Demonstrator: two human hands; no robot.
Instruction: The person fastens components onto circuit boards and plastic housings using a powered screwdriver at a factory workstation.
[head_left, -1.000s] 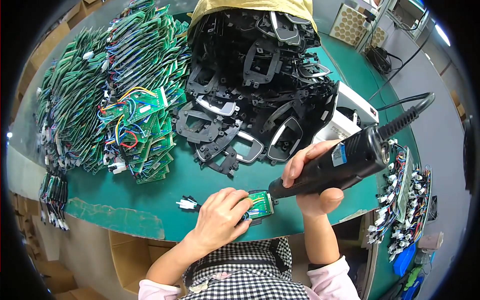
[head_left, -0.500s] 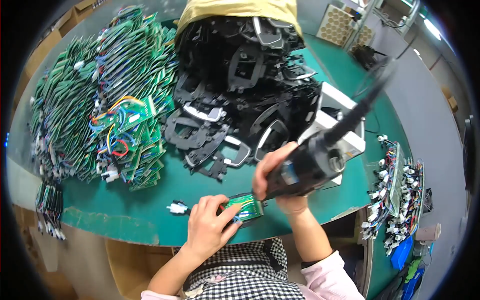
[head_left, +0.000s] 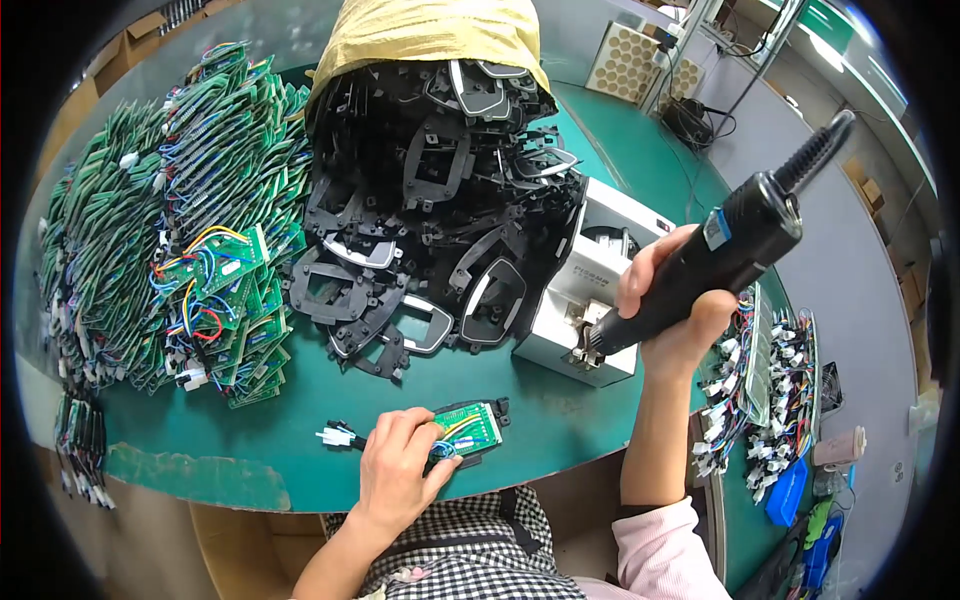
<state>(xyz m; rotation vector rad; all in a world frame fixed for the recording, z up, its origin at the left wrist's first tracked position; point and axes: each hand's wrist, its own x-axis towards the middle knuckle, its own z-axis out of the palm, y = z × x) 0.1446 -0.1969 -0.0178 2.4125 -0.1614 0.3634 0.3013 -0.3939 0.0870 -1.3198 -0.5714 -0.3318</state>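
Observation:
My left hand (head_left: 398, 462) rests at the table's near edge, its fingers closed on a green circuit board (head_left: 482, 422) seated in a black plastic frame (head_left: 503, 409). Coloured wires cross the board, and a white plug (head_left: 338, 436) pokes out to the left of my fingers. In my right hand (head_left: 682, 318) is a black electric screwdriver (head_left: 715, 255), gripped round its body and slanting down to the left. Its lower end meets the metal front part of a white screw feeder (head_left: 560, 350); the bit itself is hard to make out.
Stacked green circuit boards (head_left: 110, 240) with wires fill the left side. A yellow sack (head_left: 430, 35) spills black plastic frames (head_left: 435, 165) across the middle. Wired boards with white plugs (head_left: 765, 400) and a blue bin (head_left: 787, 492) stand at the right.
My right hand has carried the screwdriver right, away from the circuit board and over to the screw feeder. My left hand stays on the board. The whole view has shifted slightly.

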